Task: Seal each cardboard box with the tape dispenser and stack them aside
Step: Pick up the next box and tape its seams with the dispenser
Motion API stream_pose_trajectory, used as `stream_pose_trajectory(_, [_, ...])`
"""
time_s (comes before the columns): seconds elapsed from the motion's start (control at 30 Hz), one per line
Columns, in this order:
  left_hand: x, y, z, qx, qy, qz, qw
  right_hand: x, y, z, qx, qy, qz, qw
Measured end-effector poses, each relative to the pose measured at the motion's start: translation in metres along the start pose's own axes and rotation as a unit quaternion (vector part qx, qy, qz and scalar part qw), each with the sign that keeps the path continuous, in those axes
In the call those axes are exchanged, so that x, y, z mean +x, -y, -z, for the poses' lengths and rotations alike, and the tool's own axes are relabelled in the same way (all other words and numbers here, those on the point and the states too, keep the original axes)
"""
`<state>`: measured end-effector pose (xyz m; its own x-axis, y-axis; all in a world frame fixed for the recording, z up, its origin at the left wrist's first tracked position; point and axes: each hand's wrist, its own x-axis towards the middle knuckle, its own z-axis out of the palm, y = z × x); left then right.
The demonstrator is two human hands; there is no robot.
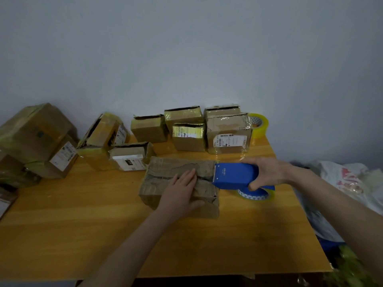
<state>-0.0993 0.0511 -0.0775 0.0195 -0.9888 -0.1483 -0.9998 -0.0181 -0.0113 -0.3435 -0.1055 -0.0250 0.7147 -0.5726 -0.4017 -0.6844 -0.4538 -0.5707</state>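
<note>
While left hand point(182, 189) presses flat on box point(180, 185) mid-table, right hand point(267, 172) grips blue tape dispenser point(234, 175) at box's right edge. Seam looks not yet taped. Several unsealed boxes point(186, 129) wait far; stack point(35, 139) far left.

Light was dim and flat, with a bluish cast on the wall point(186, 48); shadows were soft. Wide-angle bending warped the edges, and the lower right corner blurred.
</note>
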Motion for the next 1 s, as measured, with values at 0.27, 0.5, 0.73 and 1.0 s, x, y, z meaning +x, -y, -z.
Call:
stream_pose_trajectory(0.27, [0.033,0.007,0.027,0.024,0.052,-0.056,0.997,0.006,-0.002,0.002,0.034,0.014,-0.003,0.999])
stream_pose_trajectory(0.5, [0.030,0.011,0.022,0.013,0.023,-0.062,0.998,0.006,-0.005,-0.001,0.049,0.008,-0.001,0.999])
stream_pose_trajectory(0.73, [0.016,0.008,-0.003,0.051,0.040,-0.071,0.995,0.007,-0.004,-0.002,0.042,0.001,0.003,0.999])
stream_pose_trajectory(1.0, [0.015,0.010,-0.004,0.022,0.062,-0.072,0.995,0.000,-0.010,-0.008,0.036,-0.042,0.020,0.998])
